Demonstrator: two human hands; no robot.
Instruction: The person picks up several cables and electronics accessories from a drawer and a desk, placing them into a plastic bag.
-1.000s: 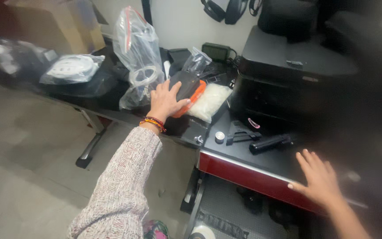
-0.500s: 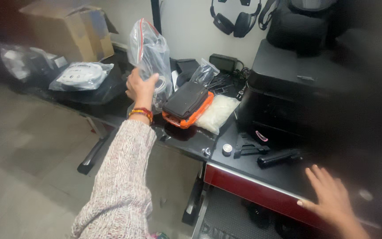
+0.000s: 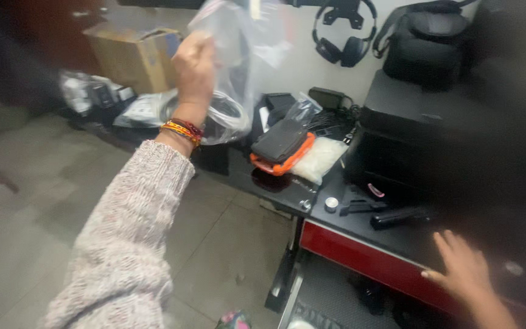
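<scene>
Now, bag: the clear plastic bag [image 3: 238,73] with a coiled cable inside hangs in the air above the black desk [image 3: 275,183], blurred.
Left hand: your left hand [image 3: 195,67] is closed on the bag's upper part, fingers curled tight; bracelets [image 3: 181,130] ring the wrist.
Right hand: your right hand [image 3: 467,274] lies flat, fingers spread, holding nothing, on the red-edged cabinet top [image 3: 360,244].
Nearby: an orange-and-black case [image 3: 282,146] lies on the desk beside a white packet [image 3: 321,159].
Behind: headphones [image 3: 343,36] hang on the wall.
</scene>
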